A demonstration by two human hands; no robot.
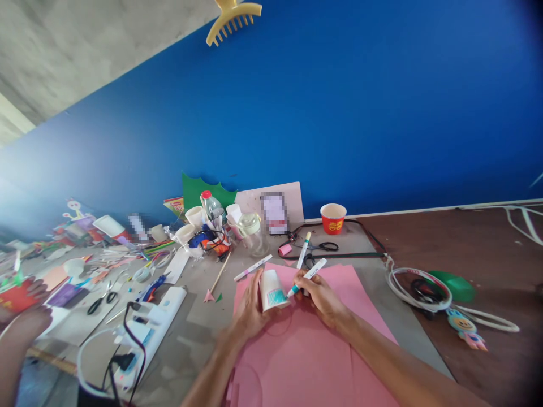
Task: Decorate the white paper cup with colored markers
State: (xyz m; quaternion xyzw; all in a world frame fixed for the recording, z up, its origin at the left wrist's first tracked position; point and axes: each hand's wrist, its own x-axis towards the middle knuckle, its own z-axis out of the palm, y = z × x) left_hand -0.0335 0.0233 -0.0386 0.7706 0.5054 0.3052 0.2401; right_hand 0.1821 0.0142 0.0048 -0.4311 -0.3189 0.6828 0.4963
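Note:
A white paper cup [270,281] is held tilted in my left hand [250,308], its fingers wrapped along the cup's left side. Teal colouring with a pink outline covers a patch near the rim. Between the fingers of my right hand [319,295] is a white paint marker [315,269], its teal tip at the coloured patch; I cannot tell whether it touches. Pink paper sheets [309,362] lie beneath both hands. Just beyond the cup are a pink-ended marker [253,267] and another marker [304,250].
Scissors [324,246] and a red paper bowl [333,219] stand farther back. A glass jar [254,237] and several cups crowd the back left. A power strip [156,333] with cables lies left. Another person's hands [31,316] hold a red cup at far left. Coiled white cable [418,291] lies right.

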